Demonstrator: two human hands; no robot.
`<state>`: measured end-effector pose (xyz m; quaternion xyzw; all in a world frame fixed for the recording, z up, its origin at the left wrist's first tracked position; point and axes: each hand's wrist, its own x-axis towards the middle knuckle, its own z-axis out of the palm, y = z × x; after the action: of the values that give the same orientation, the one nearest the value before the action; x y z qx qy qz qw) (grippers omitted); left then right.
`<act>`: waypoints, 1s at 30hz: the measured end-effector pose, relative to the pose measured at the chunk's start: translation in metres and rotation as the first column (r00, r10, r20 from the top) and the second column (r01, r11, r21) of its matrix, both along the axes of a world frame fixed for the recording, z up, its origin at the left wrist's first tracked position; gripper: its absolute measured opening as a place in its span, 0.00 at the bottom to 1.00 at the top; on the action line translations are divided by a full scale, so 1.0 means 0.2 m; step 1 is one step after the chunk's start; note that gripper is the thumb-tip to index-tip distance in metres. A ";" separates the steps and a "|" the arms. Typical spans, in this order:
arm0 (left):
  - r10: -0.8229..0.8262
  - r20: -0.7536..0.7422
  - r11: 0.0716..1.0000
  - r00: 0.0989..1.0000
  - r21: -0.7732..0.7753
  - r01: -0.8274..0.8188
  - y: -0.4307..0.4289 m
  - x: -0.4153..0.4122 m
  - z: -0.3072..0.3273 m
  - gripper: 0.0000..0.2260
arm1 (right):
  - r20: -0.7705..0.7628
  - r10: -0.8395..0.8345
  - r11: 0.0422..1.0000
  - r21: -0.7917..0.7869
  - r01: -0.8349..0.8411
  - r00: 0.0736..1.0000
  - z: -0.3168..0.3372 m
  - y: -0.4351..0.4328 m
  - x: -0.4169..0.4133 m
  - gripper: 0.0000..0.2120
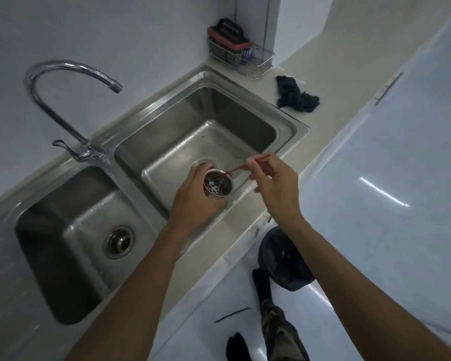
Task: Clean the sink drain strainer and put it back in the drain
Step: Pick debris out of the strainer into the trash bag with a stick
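Your left hand [193,198] cups the strainer [217,186], mouth up, above the basin's [219,142] near side; your right hand [276,187] pinches a thin red stick [241,167], its long axis slanting down and leftward from the fingers, tip at the strainer's mouth; the open drain [203,162] lies just beyond your left knuckles.

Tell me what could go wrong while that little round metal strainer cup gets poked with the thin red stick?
1. The white gunk in the round metal strainer cup, held by the left hand, could drop into the open drain hole just behind it instead of the black-bagged bin on the floor.
2. The thin red stick pinched by the right hand looks flimsy; it might bend or snap.
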<state>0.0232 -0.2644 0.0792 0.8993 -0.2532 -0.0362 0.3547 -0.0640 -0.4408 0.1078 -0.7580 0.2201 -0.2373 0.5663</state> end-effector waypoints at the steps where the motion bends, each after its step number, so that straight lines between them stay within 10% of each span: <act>1: -0.034 -0.013 0.999 0.999 0.006 0.034 -0.02 -0.05 0.02 0.37 | 0.007 -0.019 1.000 -0.002 0.019 1.000 0.03 -0.01 -0.08 0.08; 13: -0.327 -0.049 0.945 0.944 -0.032 0.326 -0.68 -0.71 -0.12 0.39 | -0.091 -0.360 0.932 0.009 0.362 0.929 -0.11 -0.42 -0.93 0.07; 30: -0.333 -0.269 0.897 0.904 0.204 0.392 -0.95 -0.94 -1.84 0.37 | -0.353 -0.350 0.868 0.225 0.442 0.868 -1.80 -0.61 -1.23 0.07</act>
<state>-0.1640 -0.4547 -0.2888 0.8636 -0.3683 -0.2365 0.2505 -0.3103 -0.5632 -0.2523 -0.6286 0.4893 -0.1952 0.5722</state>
